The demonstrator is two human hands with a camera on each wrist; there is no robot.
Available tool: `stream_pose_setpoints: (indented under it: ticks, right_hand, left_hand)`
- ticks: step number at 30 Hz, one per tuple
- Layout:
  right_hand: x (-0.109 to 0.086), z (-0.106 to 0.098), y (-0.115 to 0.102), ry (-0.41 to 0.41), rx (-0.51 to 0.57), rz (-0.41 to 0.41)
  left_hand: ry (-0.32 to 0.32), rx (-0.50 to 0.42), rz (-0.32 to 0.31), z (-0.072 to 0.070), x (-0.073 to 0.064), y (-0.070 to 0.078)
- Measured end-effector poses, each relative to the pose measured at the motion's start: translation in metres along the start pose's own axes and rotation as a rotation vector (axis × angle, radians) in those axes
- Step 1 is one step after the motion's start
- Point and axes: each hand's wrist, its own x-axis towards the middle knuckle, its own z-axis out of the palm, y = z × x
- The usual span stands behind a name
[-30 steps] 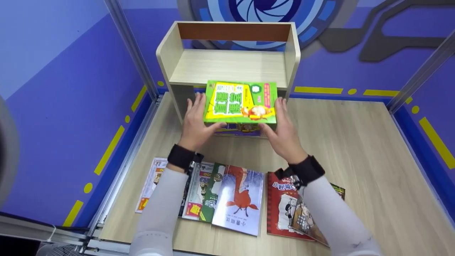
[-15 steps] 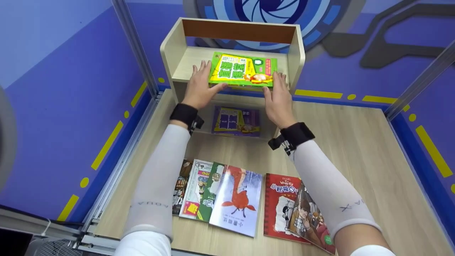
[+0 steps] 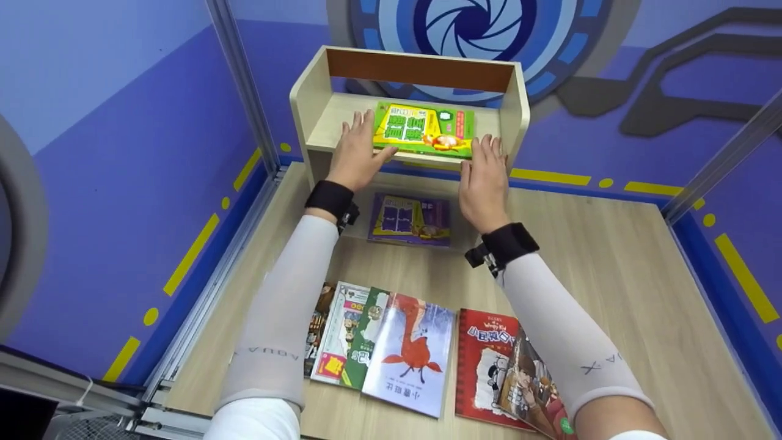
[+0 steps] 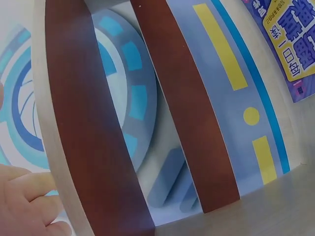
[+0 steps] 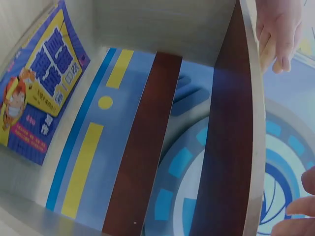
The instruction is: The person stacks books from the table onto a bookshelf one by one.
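A green and yellow book [image 3: 421,129] lies flat on the upper board of a small wooden bookshelf [image 3: 313,101]. At its left edge is my left hand [image 3: 355,156], fingers straight and thumb by the front edge. Against the opposite edge rests my right hand [image 3: 486,183], its fingers extended forward. Below, a purple and yellow book [image 3: 409,220] lies in the lower compartment, also visible in the left wrist view as a purple book [image 4: 298,44] and in the right wrist view as a purple cover [image 5: 44,73]. Both wrist views hide the green book behind the shelf board.
On the table [image 3: 586,263] in front are a white book with a red deer [image 3: 412,354], a green comic book [image 3: 351,336], a red book [image 3: 482,366] and a brown-covered book [image 3: 531,385] overlapping it. Purple walls with metal posts [image 3: 241,85] enclose the table.
Both hands carried the green book up and away from me, from in front of the bookshelf onto its upper board. The purple book below came into fuller view. The head view shifted slightly.
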Motion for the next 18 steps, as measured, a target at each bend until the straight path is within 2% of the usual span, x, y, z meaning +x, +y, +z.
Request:
stream_pose_setpoints:
  ticks: [7,13,15,18]
  right_hand:
    - [-0.035,0.002,-0.013,0.069,0.070,-0.043]
    - [-0.080,0.004,-0.014,0.167,0.086,-0.099]
    - [-0.095,0.002,-0.010,0.168,0.100,-0.097]
    - [-0.118,0.002,-0.001,0.151,0.118,-0.080]
  left_hand:
    - [0.063,0.007,0.158,0.007,-0.027,0.012]
    - [0.159,-0.015,0.292,0.020,-0.068,0.020]
    - [0.184,-0.017,0.331,0.027,-0.082,0.023]
    - [0.185,-0.034,0.353,0.042,-0.105,0.028]
